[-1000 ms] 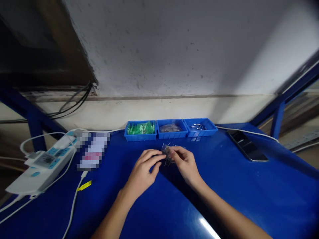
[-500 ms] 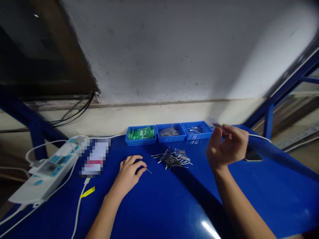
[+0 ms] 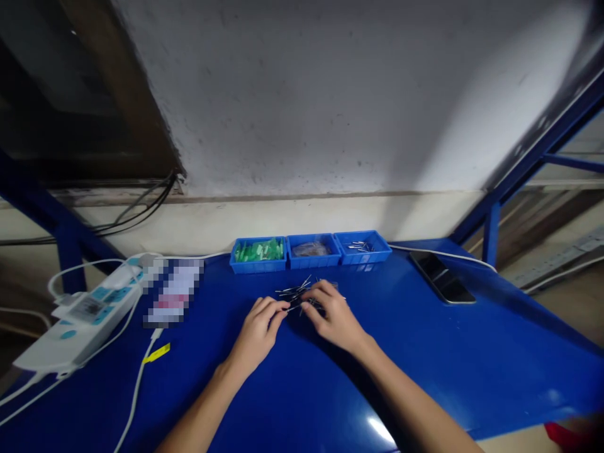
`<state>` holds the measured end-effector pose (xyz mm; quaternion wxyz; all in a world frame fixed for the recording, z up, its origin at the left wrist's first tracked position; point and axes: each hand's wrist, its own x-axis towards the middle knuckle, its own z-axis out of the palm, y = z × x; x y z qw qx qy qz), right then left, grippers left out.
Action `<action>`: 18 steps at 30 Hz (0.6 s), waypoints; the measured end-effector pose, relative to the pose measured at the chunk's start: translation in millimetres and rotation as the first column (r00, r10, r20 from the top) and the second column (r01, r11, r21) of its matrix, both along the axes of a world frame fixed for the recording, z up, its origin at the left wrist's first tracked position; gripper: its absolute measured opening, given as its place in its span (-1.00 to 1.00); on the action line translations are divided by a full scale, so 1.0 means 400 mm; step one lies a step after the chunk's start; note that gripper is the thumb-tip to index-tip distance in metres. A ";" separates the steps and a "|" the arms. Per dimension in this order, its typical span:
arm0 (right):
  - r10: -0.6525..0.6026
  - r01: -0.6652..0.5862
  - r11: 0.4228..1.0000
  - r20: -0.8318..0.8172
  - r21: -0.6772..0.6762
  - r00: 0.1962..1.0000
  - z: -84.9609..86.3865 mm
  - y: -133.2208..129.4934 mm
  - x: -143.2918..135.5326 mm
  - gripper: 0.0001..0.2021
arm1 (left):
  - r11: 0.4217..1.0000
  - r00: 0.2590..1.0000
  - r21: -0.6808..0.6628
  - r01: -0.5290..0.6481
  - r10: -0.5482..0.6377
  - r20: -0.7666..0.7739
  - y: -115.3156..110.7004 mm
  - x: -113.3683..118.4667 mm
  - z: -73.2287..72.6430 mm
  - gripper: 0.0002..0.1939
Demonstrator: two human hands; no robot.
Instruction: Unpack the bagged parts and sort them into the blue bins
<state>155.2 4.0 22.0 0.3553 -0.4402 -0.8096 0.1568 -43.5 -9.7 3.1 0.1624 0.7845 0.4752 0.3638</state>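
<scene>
A pile of thin metal rods (image 3: 295,291) lies on the blue table (image 3: 302,390), partly covered by my right hand. Just left of the pile, my left hand (image 3: 264,324) pinches a thin metal rod (image 3: 292,307) between thumb and fingertips. My right hand (image 3: 333,313) is over the pile, thumb and fingers curved and apart, near the rod's other end; whether it grips anything is hard to make out. Behind the hands stand three blue bins: one with green packets (image 3: 258,250), one with clear bags (image 3: 311,249), one with a few metal pieces (image 3: 359,246).
A black phone (image 3: 442,277) lies at the right. On the left are a white power strip (image 3: 82,321), a blurred-out device (image 3: 173,292) and a white cable with a yellow tag (image 3: 157,353). A wall (image 3: 302,220) rises behind the bins.
My right hand has come down from beside the right bin to the rod pile, and the small bag near its fingers is no longer seen there. My left hand has shifted slightly right.
</scene>
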 end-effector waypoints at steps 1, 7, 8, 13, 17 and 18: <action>0.069 -0.068 0.998 0.016 -0.012 0.998 -0.003 -0.011 -0.011 -0.87 | 1.000 1.000 0.010 -0.021 0.020 0.010 0.002 -0.003 0.001 -0.80; 0.114 -0.115 0.993 0.031 0.015 0.993 -0.018 -0.004 -0.023 -0.88 | 0.997 0.995 0.040 -0.064 0.060 0.077 0.008 -0.025 0.008 -0.81; 0.103 -0.104 0.994 0.025 0.021 0.994 -0.019 -0.001 -0.020 -0.88 | 0.997 0.993 0.028 -0.072 0.070 0.093 0.007 -0.025 0.007 -0.81; 0.114 -0.114 0.993 0.017 0.039 0.993 -0.009 -0.010 -0.020 -0.96 | 0.990 0.963 -0.114 -0.081 0.107 0.245 -0.003 -0.005 0.001 -0.81; 0.134 -0.134 0.990 0.012 0.046 0.991 0.000 -0.024 -0.027 -0.93 | 0.979 0.894 -0.203 -0.031 0.118 0.433 -0.012 0.014 0.003 -0.82; 0.139 -0.139 0.989 0.011 0.052 0.990 0.002 -0.026 -0.028 -0.92 | 0.976 0.878 -0.219 -0.022 0.123 0.463 -0.014 0.018 0.004 -0.82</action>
